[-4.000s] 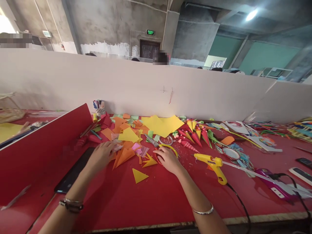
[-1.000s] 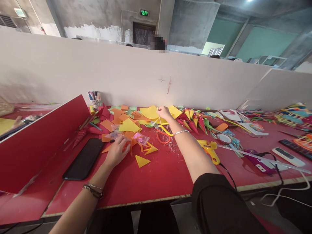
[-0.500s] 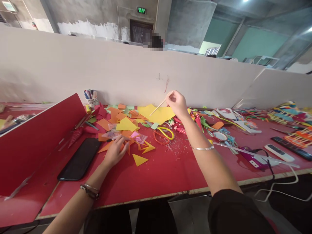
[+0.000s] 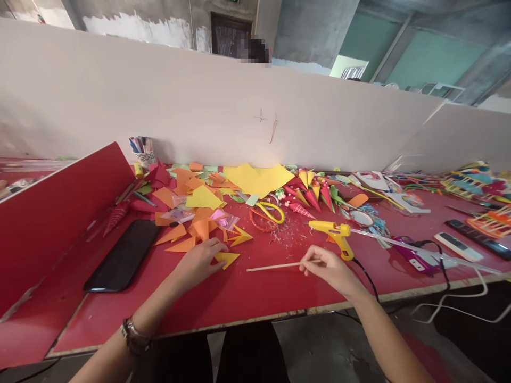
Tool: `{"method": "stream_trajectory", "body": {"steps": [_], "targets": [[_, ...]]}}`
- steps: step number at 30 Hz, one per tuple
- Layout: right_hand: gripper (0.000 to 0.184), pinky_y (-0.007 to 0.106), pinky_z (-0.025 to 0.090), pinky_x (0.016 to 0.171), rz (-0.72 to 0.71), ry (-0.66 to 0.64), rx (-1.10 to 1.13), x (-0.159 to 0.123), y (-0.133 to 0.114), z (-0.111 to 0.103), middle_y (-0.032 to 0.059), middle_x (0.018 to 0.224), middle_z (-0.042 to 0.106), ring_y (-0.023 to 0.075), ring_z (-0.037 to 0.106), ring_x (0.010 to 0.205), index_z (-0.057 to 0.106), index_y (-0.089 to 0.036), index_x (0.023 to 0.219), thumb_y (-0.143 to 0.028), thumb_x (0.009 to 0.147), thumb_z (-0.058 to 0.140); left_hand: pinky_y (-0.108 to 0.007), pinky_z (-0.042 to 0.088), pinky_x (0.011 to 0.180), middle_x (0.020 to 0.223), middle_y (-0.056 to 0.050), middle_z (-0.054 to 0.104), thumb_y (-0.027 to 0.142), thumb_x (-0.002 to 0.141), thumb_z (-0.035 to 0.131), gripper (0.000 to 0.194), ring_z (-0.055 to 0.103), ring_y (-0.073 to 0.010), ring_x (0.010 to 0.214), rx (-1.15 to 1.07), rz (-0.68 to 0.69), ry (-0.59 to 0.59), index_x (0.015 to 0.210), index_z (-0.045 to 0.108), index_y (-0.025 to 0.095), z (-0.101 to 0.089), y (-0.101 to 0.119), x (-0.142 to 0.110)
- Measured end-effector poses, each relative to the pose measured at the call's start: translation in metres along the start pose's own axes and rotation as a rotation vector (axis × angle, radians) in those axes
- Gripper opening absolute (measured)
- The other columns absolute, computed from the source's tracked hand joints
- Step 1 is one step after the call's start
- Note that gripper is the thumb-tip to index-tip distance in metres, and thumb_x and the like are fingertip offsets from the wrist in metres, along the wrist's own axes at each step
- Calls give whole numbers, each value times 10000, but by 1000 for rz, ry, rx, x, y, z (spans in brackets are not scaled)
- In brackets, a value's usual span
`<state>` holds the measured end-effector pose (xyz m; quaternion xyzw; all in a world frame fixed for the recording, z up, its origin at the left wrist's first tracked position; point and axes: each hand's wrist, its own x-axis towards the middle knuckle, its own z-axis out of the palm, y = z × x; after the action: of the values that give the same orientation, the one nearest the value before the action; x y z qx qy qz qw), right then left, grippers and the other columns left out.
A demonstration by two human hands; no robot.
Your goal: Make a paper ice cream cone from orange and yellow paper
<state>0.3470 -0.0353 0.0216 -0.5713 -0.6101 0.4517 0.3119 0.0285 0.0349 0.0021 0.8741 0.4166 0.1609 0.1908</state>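
1. Red covers the surface [image 4: 247, 300], and at its near middle a thin stick [image 4: 273, 267] lies almost level, its free end aimed left. A yellow paper triangle [image 4: 229, 259] sits just beyond that end, a little to the left.
2. Pinched between thumb and fingers, the stick is held near its right end by the right hand [image 4: 329, 268]. Bent fingers of the left hand [image 4: 202, 263] reach the triangle's left corner; whether they grip it or only rest there, I cannot tell.
3. Such a one-ended hold could let the free tip swing or dip, and a small slip might knock the triangle askew. Pressing too hard with the left fingers could crease it.
4. Straying far, the right hand might brush the yellow glue gun [image 4: 337, 234], whose nozzle points left; whether it is hot does not show.
5. Pale, straight and slim, the stick looks like bare wood. The triangle looks bright and pointed; any fold is too small to make out.
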Motion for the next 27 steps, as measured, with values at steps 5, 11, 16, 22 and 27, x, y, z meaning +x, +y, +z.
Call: {"method": "stream_trajectory", "body": {"steps": [5,11,16,22,27], "targets": [[54,264,453,714,-67,52,-262,-2,9,11,5,756,586,146,572,756,518,-221,727,-240,756,477,-311,439,789,989,-42,593,157,761,420,256,555,-187,907,-275,25,-69,970,552,224,2,4,7],[114,234,439,709,-201,7,-369,10,0,34,15,834,552,126,548,772,559,-215,820,-189,798,451,-283,464,736,961,-24,603,163,797,390,319,576,-158,841,-377,-1,-124,1098,467,234,9,19,20],[121,246,415,764,-282,-40,-467,9,-5,49,23,886,542,141,523,848,581,-225,879,-197,811,484,-321,426,835,1034,-47,550,139,769,455,259,509,-181,961,-184,74,-52,1007,524,213,16,20,22],[128,261,405,760,-324,-18,-561,4,-7,65,24,858,534,147,508,825,538,-212,829,-156,838,422,-376,412,838,1028,-67,527,233,793,488,214,475,-215,956,0,135,-13,997,552,216,18,16,17],[132,265,409,746,-295,5,-507,2,-9,62,24,847,534,146,508,807,495,-208,816,-166,853,375,-343,428,794,1010,-53,524,249,771,531,191,494,-203,914,-42,172,-14,958,563,225,13,23,13]]}}
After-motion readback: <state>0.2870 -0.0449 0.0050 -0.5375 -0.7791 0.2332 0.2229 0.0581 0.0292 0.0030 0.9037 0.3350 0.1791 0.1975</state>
